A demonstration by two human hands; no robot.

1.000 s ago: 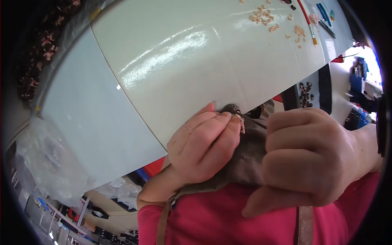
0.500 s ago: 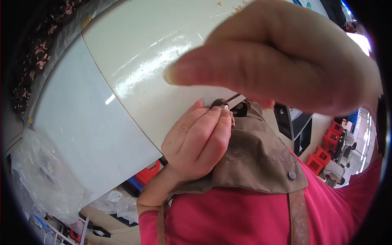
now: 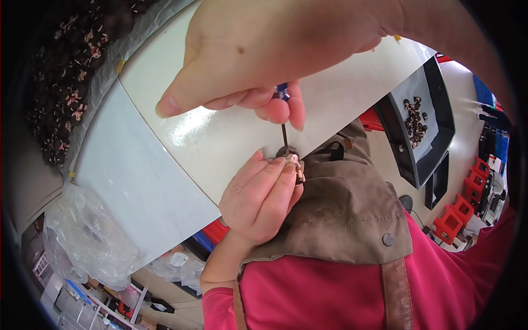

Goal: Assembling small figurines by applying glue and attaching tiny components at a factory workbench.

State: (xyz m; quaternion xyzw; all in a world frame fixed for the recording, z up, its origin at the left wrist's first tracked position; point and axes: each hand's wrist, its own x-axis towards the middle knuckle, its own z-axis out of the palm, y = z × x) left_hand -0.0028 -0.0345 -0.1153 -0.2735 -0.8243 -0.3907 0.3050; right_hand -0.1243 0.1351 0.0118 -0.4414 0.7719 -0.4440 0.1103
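Left fingers [image 3: 275,176] pinched shut on small part [image 3: 291,159], pressed to surface [image 3: 220,137] edge for steadiness. Right hand [image 3: 275,49] closed around screwdriver [image 3: 284,126], shaft vertical, tip on part. Apron [image 3: 341,214] just below; tray [image 3: 421,121] of dark pieces well right.

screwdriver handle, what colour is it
Blue, what little shows of the screwdriver handle under the right hand; head view.

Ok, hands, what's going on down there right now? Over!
Right hand grips a screwdriver, tip down on a small round part. Left hand pinches that part at the white table edge. Nothing in the way.
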